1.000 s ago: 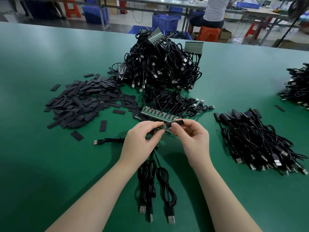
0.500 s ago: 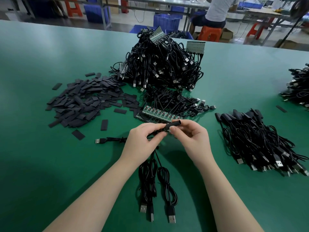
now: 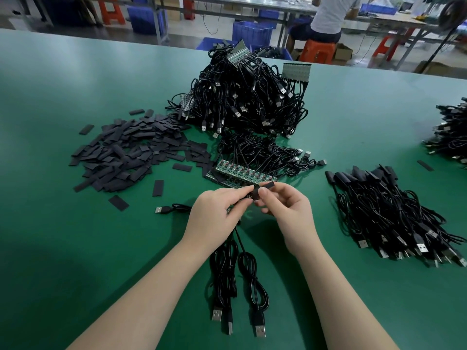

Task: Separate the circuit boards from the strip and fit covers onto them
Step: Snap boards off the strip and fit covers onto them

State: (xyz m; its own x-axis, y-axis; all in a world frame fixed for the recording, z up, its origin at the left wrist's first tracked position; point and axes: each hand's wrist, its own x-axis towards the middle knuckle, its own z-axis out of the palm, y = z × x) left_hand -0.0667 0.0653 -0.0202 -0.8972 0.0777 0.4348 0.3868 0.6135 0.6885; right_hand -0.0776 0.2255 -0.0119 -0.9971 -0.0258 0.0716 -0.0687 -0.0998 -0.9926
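Centre of frame: both hands meet just above the green worktop (image 3: 75,236). Right hand (image 3: 285,213) pinches a black cover (image 3: 264,188) between thumb and forefinger, cover tilted, its far end pointing up-right. Left hand (image 3: 217,213) has fingers curled and closed on the near end of the same piece, fingertips touching the right hand's; whether a board sits inside the cover cannot be told, the fingers hide it. Black cables (image 3: 227,263) hang from under the left hand and run down toward the lower edge, ending in three USB plugs (image 3: 259,330) lying flat. One more plug (image 3: 159,210) lies left of the left hand. Just beyond the hands, a strip of green circuit boards (image 3: 242,171) rests on the worktop, cables trailing from its far side. Left of centre: loose heap of flat black covers (image 3: 126,152), a few strays near its lower edge. Upper centre: tall pile of tangled cables (image 3: 242,97) with board strips sticking out at top. Right of centre: pile of cables with covers fitted (image 3: 394,210), plugs pointing lower right. Far right edge: another cable pile (image 3: 452,132), partly cut off. Background top: a seated person (image 3: 328,18) on an orange stool, blue crates (image 3: 252,32).
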